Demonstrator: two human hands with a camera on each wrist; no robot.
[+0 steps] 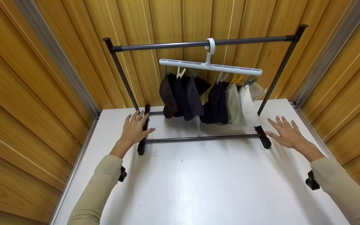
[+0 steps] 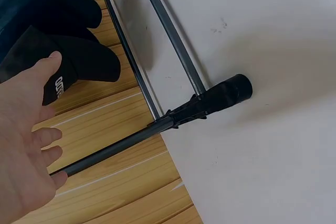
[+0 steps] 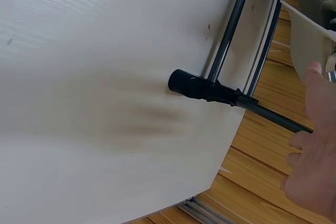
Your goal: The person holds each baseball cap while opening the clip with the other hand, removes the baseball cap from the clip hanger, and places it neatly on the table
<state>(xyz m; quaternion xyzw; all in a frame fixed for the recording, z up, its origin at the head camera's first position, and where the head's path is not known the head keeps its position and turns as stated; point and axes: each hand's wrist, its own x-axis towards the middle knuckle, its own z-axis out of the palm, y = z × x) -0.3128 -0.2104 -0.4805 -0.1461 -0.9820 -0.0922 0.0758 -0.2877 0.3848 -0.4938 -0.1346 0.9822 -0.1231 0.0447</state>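
Note:
My left hand (image 1: 135,127) is spread with fingers apart, near the left foot of a black metal garment rack (image 1: 167,46). On the other side, my right hand (image 1: 284,132) reaches out with straight fingers beside the rack's right foot; neither hand holds anything. A white hanger (image 1: 230,69) hooks over the rack's top bar. Several caps hang below it from clothespins, among them a brown cap (image 1: 169,98), a dark grey cap (image 1: 195,101), a pale green-beige cap (image 1: 233,103) and a white cap (image 1: 249,106). In the left wrist view, my thumb overlaps a black cap (image 2: 86,59) with white lettering.
The rack stands on a white table (image 1: 180,184). Wood-plank walls (image 1: 36,103) rise at the back and both sides, with metal strips along the corners. A lower crossbar (image 1: 202,138) joins the rack's feet. Black wrist devices (image 1: 122,174) show under both sleeves.

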